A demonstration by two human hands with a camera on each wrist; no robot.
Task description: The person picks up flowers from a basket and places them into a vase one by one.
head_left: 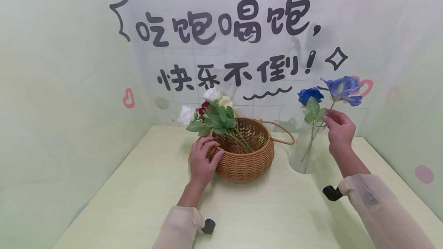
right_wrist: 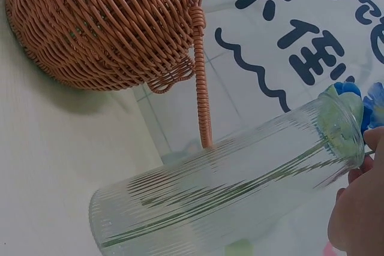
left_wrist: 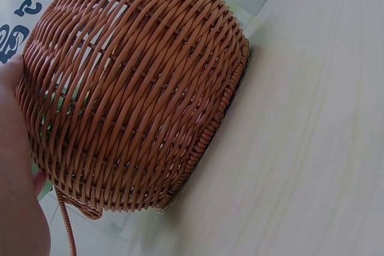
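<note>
At the rim of the brown wicker basket (head_left: 247,166), my left hand (head_left: 202,160) grips the near left side, fingers over the edge. In the left wrist view, the woven basket wall (left_wrist: 138,94) fills most of the picture. My right hand (head_left: 340,128) is at the mouth of a clear ribbed glass vase (right_wrist: 228,184), pinching the stem of a pale blue-violet flower (head_left: 342,89). A deep blue rose (head_left: 310,96) with green leaves stands in the vase beside it. Stems show through the glass down to its base.
White roses (head_left: 212,94), a cream one (head_left: 225,102) and a dark red one (head_left: 203,107) lean out over the basket's back left. The basket's looped handle (head_left: 285,141) sticks out toward the vase. A printed backdrop (head_left: 228,55) stands behind the pale table (head_left: 263,210).
</note>
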